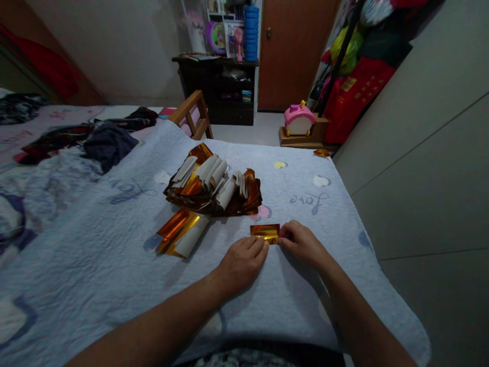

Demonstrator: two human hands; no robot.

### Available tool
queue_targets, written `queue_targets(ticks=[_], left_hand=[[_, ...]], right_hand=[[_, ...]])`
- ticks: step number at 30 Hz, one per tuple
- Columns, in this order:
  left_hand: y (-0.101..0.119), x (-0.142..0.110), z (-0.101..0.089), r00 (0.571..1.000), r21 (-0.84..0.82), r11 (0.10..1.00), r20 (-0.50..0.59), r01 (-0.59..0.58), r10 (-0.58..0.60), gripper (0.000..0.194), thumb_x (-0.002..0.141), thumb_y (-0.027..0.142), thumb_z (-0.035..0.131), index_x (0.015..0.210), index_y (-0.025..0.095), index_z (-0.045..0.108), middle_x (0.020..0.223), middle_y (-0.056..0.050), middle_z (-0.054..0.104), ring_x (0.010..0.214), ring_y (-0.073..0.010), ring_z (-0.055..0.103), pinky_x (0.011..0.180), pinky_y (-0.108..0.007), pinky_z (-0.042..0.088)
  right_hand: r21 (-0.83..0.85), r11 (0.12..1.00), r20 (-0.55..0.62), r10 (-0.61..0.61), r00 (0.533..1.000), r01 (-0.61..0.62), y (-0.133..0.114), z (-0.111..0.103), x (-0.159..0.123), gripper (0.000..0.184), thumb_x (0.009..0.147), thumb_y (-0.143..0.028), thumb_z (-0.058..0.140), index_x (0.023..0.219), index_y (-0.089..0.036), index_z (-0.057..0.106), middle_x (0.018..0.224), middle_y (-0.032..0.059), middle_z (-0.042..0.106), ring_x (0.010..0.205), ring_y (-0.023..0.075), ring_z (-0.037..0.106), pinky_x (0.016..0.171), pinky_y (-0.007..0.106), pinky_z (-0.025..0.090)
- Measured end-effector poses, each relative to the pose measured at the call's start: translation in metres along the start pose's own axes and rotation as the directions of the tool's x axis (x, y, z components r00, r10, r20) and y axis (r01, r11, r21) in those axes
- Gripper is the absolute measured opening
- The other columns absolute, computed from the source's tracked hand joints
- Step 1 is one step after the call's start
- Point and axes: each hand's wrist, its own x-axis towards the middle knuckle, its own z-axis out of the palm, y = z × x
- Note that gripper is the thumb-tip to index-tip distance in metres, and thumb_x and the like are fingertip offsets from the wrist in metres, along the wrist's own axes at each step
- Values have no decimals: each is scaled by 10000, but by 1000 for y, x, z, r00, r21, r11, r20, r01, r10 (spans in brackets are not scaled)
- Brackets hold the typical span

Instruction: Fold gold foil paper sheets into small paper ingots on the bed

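Note:
A small folded piece of gold foil paper (265, 232) lies on the pale blue blanket (114, 255). My left hand (242, 262) rests knuckles up, its fingertips pressed on the paper's near left edge. My right hand (301, 242) pinches the paper's right end with fingers curled. Just beyond lies a heap of gold and white foil papers (214, 186). A separate stack of folded gold and white sheets (182, 233) sits to the left of my hands.
Dark clothes (95, 137) lie on the bed at the left. A wooden chair (191, 114) stands past the bed's far edge. Beyond it are a dark shelf unit (225, 92), a brown door (294, 51) and a pink toy (299, 118). A grey wall runs along the right.

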Motion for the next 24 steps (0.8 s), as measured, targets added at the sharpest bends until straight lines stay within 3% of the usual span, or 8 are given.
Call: queue_targets(ticks=[5,11,20,24], left_hand=[[0,-1,0,1000,-10,1000,-22,5,-6,236,997,146,451,1161,106,617,1033,-118,689,980,-242,660,803,-366,580],[0,1,-2,1000,-13,1000,-13,9,-9,239,1010,153,424,1138,114,622,1021,-118,693,976,-233,670,821,-364,591],[0,-1,-1,999,-6,1000,-51,-14,14,257,1014,151,402,1125,104,629,1062,-131,706,1023,-228,675,880,-358,597],[1,-1,0,1000,13,1000,9,-10,10,251,1002,142,418,1125,105,634,1066,-136,715,1009,-234,689,836,-353,608]], right_hand=[[-71,997,-54,5,999,-9,0,6,1,57,852,-137,608,820,-184,615,876,33,613,822,166,562,752,277,404],[-53,998,-23,15,1000,-16,-4,4,0,24,858,-183,634,844,-189,615,885,27,609,807,160,549,723,267,394],[-233,972,45,45,998,-33,-5,6,2,138,934,-200,539,841,-175,637,911,58,616,834,175,566,741,283,380],[-294,955,44,49,998,-34,-8,6,3,175,950,-210,517,846,-170,652,909,86,637,828,191,572,728,293,379]])
